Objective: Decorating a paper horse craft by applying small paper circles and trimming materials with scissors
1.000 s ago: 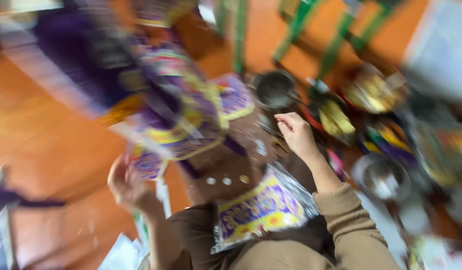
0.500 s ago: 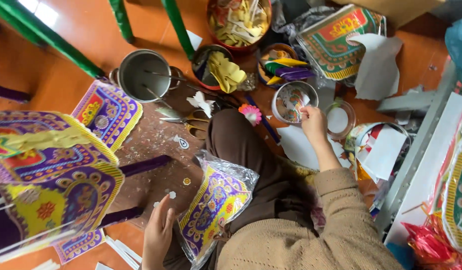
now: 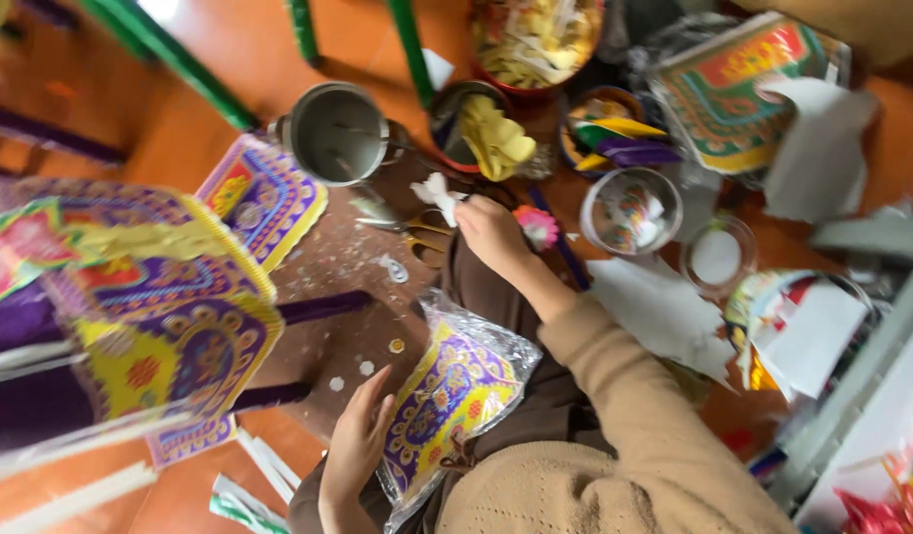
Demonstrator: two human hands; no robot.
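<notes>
Here a small white paper scrap (image 3: pixel 436 193) sits pinched in the right hand (image 3: pixel 491 232) beside a steel cup (image 3: pixel 336 133), while the left hand (image 3: pixel 355 445), fingers loosely spread, touches a plastic-wrapped purple-and-yellow sheet (image 3: pixel 456 391), its lower end cut off.

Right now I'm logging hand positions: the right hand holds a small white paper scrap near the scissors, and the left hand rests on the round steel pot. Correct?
Not quite. In the head view the left hand rests beside the plastic-wrapped purple and yellow printed paper packet, far from the round steel pot. The right hand does hold the small white paper scrap.
</notes>
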